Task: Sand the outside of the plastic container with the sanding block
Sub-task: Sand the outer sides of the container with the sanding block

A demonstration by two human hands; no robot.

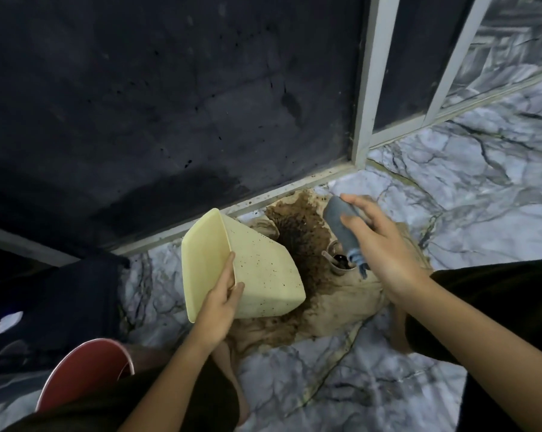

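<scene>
My left hand (222, 299) clamps the plastic container (257, 269) by its rim, tilted over the stained cloth (341, 304); right hand (385, 247) closed around the sanding block (338, 219), apart from it. Recommend bracing the container, then even strokes along its speckled side

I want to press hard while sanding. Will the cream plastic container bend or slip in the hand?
The container looks thin-walled and empty, so it probably flexes under pressure. Only the left hand pinches its rim, so it may twist. Its speckled side looks smooth, perhaps slippery.
</scene>
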